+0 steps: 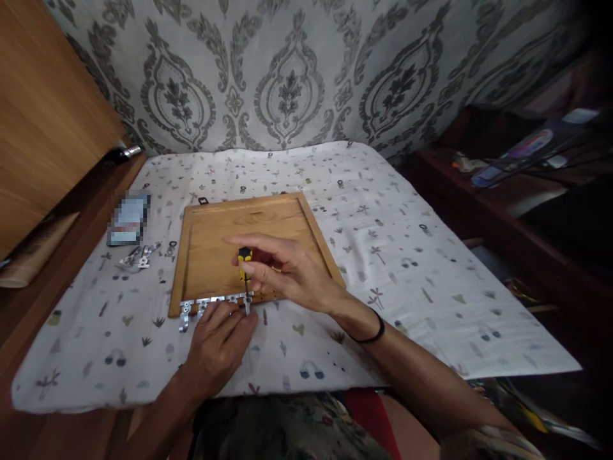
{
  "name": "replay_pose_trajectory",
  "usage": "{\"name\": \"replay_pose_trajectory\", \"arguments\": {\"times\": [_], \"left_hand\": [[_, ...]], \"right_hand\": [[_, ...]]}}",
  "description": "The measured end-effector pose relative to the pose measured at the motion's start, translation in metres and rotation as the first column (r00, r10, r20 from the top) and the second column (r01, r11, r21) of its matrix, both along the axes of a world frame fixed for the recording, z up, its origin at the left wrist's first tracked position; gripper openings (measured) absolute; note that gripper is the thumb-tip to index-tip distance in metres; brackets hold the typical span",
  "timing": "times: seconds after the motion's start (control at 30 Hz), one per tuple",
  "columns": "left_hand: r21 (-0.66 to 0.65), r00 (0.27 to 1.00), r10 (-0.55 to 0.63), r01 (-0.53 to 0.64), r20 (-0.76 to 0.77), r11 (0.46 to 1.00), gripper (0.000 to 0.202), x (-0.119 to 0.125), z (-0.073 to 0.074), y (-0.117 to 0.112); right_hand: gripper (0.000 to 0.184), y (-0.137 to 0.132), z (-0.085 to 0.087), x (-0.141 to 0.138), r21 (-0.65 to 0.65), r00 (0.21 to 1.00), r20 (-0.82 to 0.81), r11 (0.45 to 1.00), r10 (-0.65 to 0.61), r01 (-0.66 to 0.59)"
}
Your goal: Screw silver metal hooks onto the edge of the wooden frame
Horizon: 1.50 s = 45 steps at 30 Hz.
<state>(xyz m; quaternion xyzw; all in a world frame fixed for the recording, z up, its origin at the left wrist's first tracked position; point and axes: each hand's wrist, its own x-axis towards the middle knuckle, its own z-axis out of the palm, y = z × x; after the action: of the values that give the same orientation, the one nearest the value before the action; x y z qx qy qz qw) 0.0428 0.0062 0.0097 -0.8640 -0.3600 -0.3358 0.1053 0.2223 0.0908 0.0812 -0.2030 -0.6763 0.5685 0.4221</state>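
Note:
A wooden board with a raised frame [215, 230] lies on a patterned white cloth. Along its near edge sits a metal hook rack [211, 303]. My right hand [282, 271] is closed round a small yellow and black screwdriver [245, 265], held upright with its tip down at the rack's right end. My left hand [218, 342] rests on the cloth just below the rack, fingers curled and pressing against its right part.
Loose metal brackets and screws [138, 255] lie left of the board, beside a blurred flat packet [128, 220]. A wooden panel [43, 115] stands at the left. Dark shelving with clutter [527, 160] is at the right. The patterned wall is behind.

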Motion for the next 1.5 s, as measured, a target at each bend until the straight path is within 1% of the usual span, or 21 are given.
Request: {"name": "replay_pose_trajectory", "arguments": {"times": [0.07, 0.17, 0.23, 0.3, 0.43, 0.5, 0.57, 0.63, 0.7, 0.77, 0.87, 0.93, 1.0, 1.07, 1.17, 1.23, 1.3, 1.43, 1.5], "left_hand": [[0.009, 1.000, 0.007, -0.008, 0.004, 1.000, 0.014, 0.001, 0.001, 0.001], [0.004, 1.000, 0.004, -0.004, 0.005, 1.000, 0.013, 0.001, 0.002, 0.001], [-0.001, 1.000, -0.008, 0.008, 0.008, 1.000, 0.012, 0.000, 0.002, 0.001], [-0.009, 1.000, -0.010, 0.010, 0.009, 1.000, 0.011, 0.000, 0.001, 0.001], [-0.030, 1.000, -0.007, 0.007, 0.004, 1.000, 0.010, 0.000, 0.000, 0.000], [-0.038, 1.000, -0.005, 0.005, 0.001, 0.999, 0.011, -0.001, 0.000, 0.000], [-0.035, 1.000, -0.004, 0.004, -0.004, 0.999, 0.012, -0.001, -0.001, 0.000], [-0.027, 1.000, -0.011, 0.011, -0.004, 1.000, 0.012, -0.001, -0.001, 0.001], [-0.024, 1.000, -0.018, 0.018, -0.001, 1.000, 0.011, -0.002, -0.001, 0.001], [-0.027, 1.000, -0.016, 0.016, -0.002, 1.000, 0.012, -0.002, -0.001, 0.002], [-0.021, 1.000, -0.009, 0.009, -0.006, 1.000, 0.013, -0.002, 0.000, 0.002], [-0.021, 1.000, -0.010, 0.010, -0.006, 1.000, 0.012, -0.002, 0.000, 0.002], [-0.025, 1.000, -0.011, 0.011, -0.004, 1.000, 0.011, -0.002, 0.000, 0.001], [-0.023, 1.000, -0.010, 0.010, -0.003, 1.000, 0.012, -0.002, 0.000, 0.002], [-0.019, 1.000, -0.011, 0.011, -0.008, 1.000, 0.014, -0.002, 0.000, 0.002], [-0.016, 1.000, -0.008, 0.008, -0.011, 1.000, 0.014, -0.002, -0.001, 0.002], [-0.010, 1.000, 0.001, -0.001, -0.010, 1.000, 0.013, -0.002, -0.001, 0.001], [-0.011, 1.000, -0.006, 0.006, -0.002, 1.000, 0.012, -0.002, 0.000, 0.002], [-0.018, 1.000, -0.017, 0.018, 0.004, 1.000, 0.011, -0.002, 0.000, 0.002]], "right_hand": [[0.024, 0.002, 0.001, 0.000, -0.004, 1.000, 0.008, 1.000, 0.009, -0.009], [0.030, 0.005, 0.001, -0.003, -0.025, 0.997, 0.032, 0.997, -0.067, 0.067], [0.037, 0.006, 0.002, -0.005, -0.049, 0.996, 0.043, 0.996, -0.077, 0.079], [0.036, 0.007, 0.002, -0.004, -0.062, 0.998, 0.043, 0.997, -0.047, 0.050], [0.029, 0.008, 0.003, 0.001, -0.033, 0.996, 0.065, 0.998, 0.053, -0.051], [0.028, 0.007, 0.003, 0.000, -0.012, 0.995, 0.073, 0.998, 0.064, -0.063], [0.028, 0.006, 0.004, -0.003, 0.068, 0.997, 0.075, 0.998, -0.012, 0.007], [0.034, 0.005, 0.005, -0.008, 0.178, 0.988, 0.077, 0.977, -0.133, 0.118], [0.038, 0.004, 0.006, -0.010, 0.230, 0.975, 0.099, 0.958, -0.197, 0.170], [0.037, 0.005, 0.007, -0.009, 0.201, 0.974, 0.143, 0.969, -0.174, 0.143], [0.031, 0.007, 0.007, -0.002, 0.130, 0.982, 0.185, 0.991, -0.045, 0.021], [0.032, 0.009, 0.006, 0.001, 0.078, 0.983, 0.179, 0.995, 0.050, -0.064], [0.036, 0.010, 0.003, 0.000, 0.012, 0.984, 0.150, 0.995, 0.096, -0.099], [0.041, 0.009, 0.000, -0.002, -0.027, 0.990, 0.123, 0.998, 0.066, -0.064], [0.043, 0.007, -0.004, -0.008, 0.025, 0.992, 0.118, 0.998, -0.052, 0.049], [0.043, 0.006, -0.005, -0.009, 0.055, 0.987, 0.133, 0.995, -0.090, 0.083], [0.042, 0.006, -0.004, -0.009, 0.037, 0.988, 0.141, 0.998, -0.063, 0.059], [0.035, 0.008, -0.002, -0.004, -0.028, 0.992, 0.106, 0.998, 0.065, -0.063], [0.036, 0.008, -0.001, -0.003, -0.048, 0.989, 0.108, 0.994, 0.099, -0.094]]}}
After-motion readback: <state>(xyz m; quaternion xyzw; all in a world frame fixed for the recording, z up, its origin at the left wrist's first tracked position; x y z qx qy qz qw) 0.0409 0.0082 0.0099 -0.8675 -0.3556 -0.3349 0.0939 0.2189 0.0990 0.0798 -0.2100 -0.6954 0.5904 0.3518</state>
